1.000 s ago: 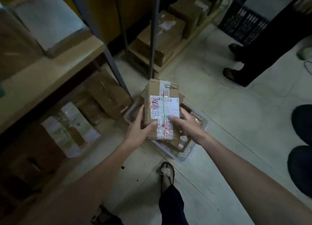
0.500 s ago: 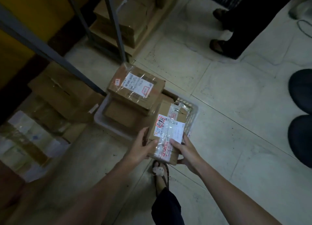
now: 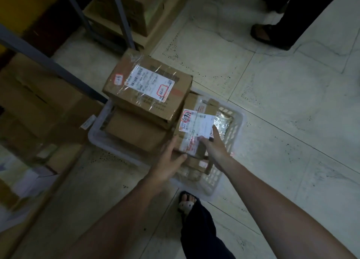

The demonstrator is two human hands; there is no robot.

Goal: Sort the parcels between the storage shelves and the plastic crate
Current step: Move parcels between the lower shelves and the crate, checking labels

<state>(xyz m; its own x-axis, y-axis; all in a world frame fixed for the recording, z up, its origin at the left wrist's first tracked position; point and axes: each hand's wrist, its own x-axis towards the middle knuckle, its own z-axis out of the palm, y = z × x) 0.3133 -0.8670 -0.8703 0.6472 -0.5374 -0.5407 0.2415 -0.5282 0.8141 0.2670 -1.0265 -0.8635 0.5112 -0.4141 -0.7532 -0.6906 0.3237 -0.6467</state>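
head | both hands grip taped brown parcel [image 3: 194, 130] | white label

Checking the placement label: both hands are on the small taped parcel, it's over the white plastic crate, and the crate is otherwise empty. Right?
Not quite. The head view shows the white plastic crate already holding other cardboard parcels, including a large labelled box stacked at its far end. The rest holds: left hand and right hand are both on the small taped parcel over the crate.
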